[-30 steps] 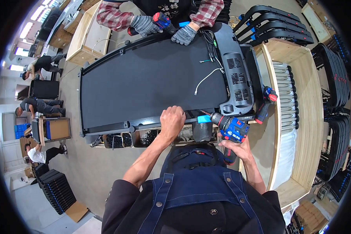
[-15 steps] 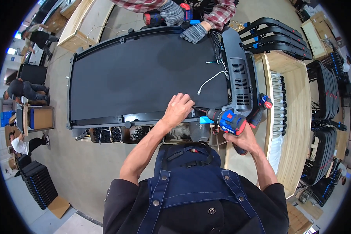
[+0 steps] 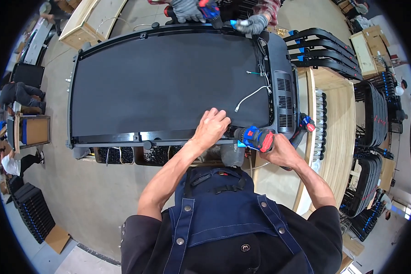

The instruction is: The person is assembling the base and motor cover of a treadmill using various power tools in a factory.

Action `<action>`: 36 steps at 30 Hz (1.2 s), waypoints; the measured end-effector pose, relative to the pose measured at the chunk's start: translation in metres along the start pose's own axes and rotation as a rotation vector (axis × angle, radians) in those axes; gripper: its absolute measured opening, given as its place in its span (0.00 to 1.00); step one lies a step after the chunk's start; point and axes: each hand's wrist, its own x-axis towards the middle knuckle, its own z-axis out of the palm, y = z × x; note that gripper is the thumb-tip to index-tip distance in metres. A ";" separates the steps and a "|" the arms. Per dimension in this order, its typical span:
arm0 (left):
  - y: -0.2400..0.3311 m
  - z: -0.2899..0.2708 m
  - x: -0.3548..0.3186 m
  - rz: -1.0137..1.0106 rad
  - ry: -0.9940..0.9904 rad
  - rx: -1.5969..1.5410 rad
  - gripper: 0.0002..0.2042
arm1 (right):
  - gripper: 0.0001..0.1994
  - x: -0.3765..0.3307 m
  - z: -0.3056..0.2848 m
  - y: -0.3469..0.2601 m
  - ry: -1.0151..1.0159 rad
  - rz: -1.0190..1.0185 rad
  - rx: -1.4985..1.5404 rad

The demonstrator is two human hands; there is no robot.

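Note:
A large black treadmill deck (image 3: 164,82) lies flat in front of me. My left hand (image 3: 211,126) rests with curled fingers on its near edge rail. My right hand (image 3: 281,153) grips a blue and red cordless drill (image 3: 255,138), whose nose points left at the rail close to my left hand. A white cable (image 3: 251,97) lies loose on the belt near the grey vented motor cover (image 3: 285,102). At the far edge, another person's gloved hands (image 3: 223,13) hold a tool against the deck.
A wooden rack (image 3: 333,137) with a row of metal parts stands to my right. Stacks of black frames (image 3: 329,50) sit beyond it. Bins of dark parts (image 3: 123,155) lie under the near edge. People sit on the floor at the left (image 3: 18,93).
My view has shifted so the deck sits higher and larger. My left hand stays on the near rail, and the drill has come closer to it.

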 end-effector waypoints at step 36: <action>-0.014 0.047 -0.215 -0.693 -0.177 -0.151 0.06 | 0.10 0.050 -0.007 -0.078 -0.160 0.145 -0.584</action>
